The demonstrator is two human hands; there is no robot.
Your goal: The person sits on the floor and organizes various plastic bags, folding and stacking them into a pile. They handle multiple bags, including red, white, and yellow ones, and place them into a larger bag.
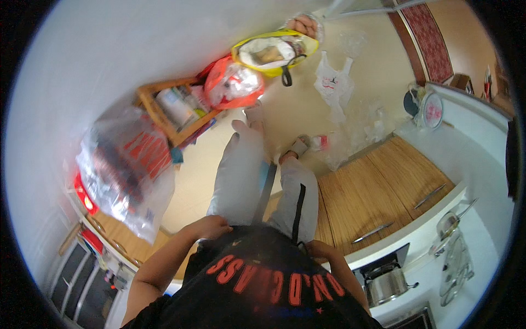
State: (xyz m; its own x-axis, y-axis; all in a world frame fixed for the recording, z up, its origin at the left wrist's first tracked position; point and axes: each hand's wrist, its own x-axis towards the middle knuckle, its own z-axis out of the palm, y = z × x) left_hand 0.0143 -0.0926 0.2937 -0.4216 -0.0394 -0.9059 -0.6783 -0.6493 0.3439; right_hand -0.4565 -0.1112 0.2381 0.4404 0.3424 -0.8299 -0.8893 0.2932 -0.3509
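Note:
My left hand (210, 227) rests at my waist, against the hem of my black T-shirt (254, 263) and the top of my light grey trousers (237, 187). Its fingertips are partly hidden, so I cannot tell whether they grip the cloth. On the other side, my right hand (318, 249) is beside my hip, mostly covered by the shirt. A dark cord loop hangs from the waist near it. Before me on the floor lie a white plastic carrier bag (333, 82) and a yellow-edged bag (274, 53) holding contents in a white liner.
Left stand a wooden-framed rack (158, 119), an orange-red plastic bag (234, 84) and a large clear plastic bag (127, 172). Right are wood-grain cabinet doors (370, 187) and a white counter with a steel pot (386, 287) and glass lid (456, 267). Clear plastic bags litter the floor.

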